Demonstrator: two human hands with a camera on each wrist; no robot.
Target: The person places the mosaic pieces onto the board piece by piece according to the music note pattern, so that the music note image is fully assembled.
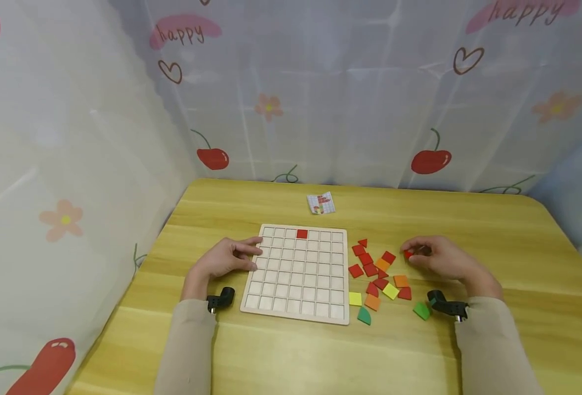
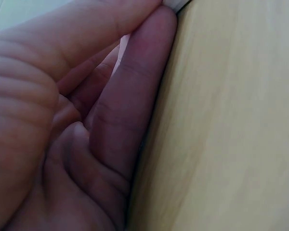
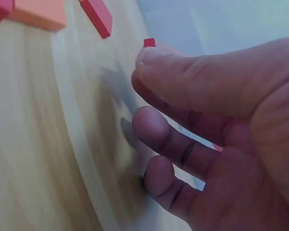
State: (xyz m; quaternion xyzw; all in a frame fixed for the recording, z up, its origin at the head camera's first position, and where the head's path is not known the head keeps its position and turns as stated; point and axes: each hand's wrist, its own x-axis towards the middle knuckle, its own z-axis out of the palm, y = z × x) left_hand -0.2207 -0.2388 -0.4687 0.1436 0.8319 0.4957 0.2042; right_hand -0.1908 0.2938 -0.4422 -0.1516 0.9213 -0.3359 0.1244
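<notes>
A wooden grid board [image 1: 298, 274] lies on the table, with one red square tile [image 1: 302, 234] in its top row. At the board's left edge, my left hand [image 1: 229, 257] rests its fingertips and thumb on the rim; the left wrist view shows that hand [image 2: 111, 96] low against the tabletop. Over to the right, my right hand [image 1: 436, 257] pinches a small red tile [image 1: 408, 254] between thumb and forefinger. In the right wrist view just a corner of this red tile [image 3: 149, 43] shows past the thumb, the rest being hidden.
Between board and right hand lie several loose tiles, among them a red triangle [image 1: 363, 242], an orange square [image 1: 401, 281], a yellow square [image 1: 355, 299] and a green quarter-round [image 1: 364, 316]. Beyond the board lies a pattern card [image 1: 321, 203]. A printed curtain [image 1: 320, 109] hangs behind the table.
</notes>
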